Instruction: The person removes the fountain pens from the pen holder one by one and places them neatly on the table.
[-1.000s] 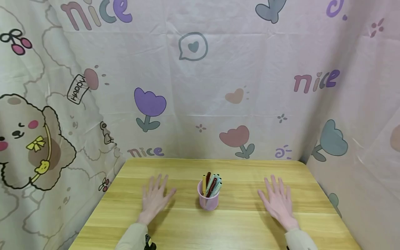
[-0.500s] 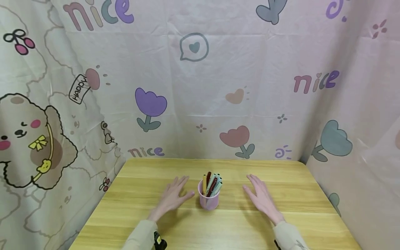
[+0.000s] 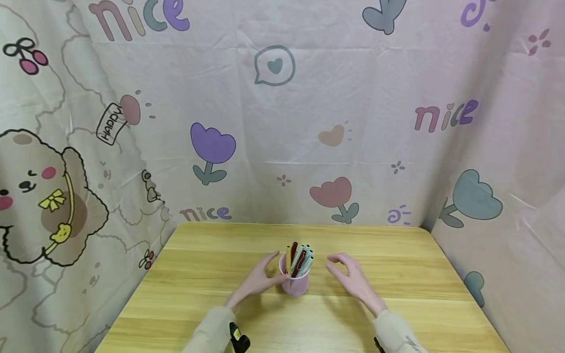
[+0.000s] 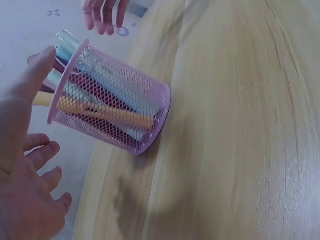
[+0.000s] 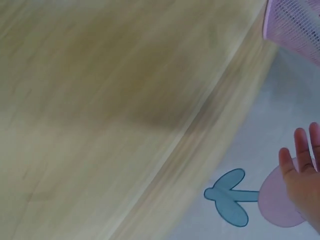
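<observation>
cup (image 3: 298, 287) of pink mesh stands upright on the wooden table (image 3: 198, 245), between the two hands but nearer to the left one. in it lean several pens (image 3: 301, 264), pale green, dark red and one yellow, with their upper ends above the rim (image 4: 68, 75). i judge that the cup is light and quite stiff, maybe of thin metal, and not fragile; the mesh should give the fingers some friction, so it is probably not very slippery. the pens are loose and make the upper part heavier, so a push at the rim could tip it. the better hold, i think, is around the middle of the wall, from both sides, keeping it level. the left hand (image 3: 259, 280) is at the left side of the cup, thumb and fingers spread widely apart, with the thumb close before the rim; whether it touches, i cannot tell. the right hand (image 3: 353, 280) is on the other side, apart from the cup, its fingers softly bent, with nothing between them and the thumb.
</observation>
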Demonstrator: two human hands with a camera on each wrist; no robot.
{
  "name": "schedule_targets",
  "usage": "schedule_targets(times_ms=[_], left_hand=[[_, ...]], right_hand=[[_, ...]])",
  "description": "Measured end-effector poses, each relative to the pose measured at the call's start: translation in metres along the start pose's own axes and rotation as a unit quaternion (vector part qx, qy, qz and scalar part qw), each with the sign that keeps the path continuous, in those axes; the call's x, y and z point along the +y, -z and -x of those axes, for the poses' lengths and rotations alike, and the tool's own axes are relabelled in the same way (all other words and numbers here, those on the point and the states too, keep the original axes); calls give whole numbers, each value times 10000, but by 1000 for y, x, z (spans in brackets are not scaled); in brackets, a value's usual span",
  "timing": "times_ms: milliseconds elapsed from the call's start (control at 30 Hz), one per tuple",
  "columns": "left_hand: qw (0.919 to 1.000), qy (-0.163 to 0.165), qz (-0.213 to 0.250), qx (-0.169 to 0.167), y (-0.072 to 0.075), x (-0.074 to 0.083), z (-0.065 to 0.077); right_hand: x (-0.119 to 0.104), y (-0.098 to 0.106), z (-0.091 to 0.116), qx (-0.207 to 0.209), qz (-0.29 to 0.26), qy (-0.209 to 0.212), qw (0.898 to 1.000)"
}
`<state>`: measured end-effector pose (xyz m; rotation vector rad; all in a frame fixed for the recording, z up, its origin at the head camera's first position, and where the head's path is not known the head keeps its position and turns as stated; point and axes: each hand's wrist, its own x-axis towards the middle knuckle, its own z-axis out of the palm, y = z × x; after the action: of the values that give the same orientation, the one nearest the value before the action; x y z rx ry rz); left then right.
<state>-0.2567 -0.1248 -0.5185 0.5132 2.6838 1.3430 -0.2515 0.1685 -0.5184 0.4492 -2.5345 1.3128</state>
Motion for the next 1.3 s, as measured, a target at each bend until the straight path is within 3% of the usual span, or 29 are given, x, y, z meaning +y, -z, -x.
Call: schedule_targets(times_ms=[200, 367, 533, 767, 900, 1067, 1300], left_hand=[[9993, -181, 338, 34, -7, 4, -2], [9979, -415, 477, 105, -11, 5, -5], [9970, -497, 581, 80, -14, 5, -8], [9970, -456, 628, -14, -16, 6, -11], [9959, -462, 776, -36, -13, 15, -7], [9926, -595, 1037, -194, -6, 31, 0], [9921, -652, 1045, -254, -4, 34, 1]], right_hand=[[-11, -10, -4, -32, -370, 221, 9991], [-38, -10, -5, -198, -890, 380, 9951], [-56, -11, -8, -431, -1109, 210, 9927], [-59, -17, -12, -459, -1377, -115, 9893], [-57, -19, -15, -498, -1378, -241, 9889], [-57, -20, -16, -601, -1314, -121, 9894], [-62, -19, -17, -707, -1227, -192, 9897]])
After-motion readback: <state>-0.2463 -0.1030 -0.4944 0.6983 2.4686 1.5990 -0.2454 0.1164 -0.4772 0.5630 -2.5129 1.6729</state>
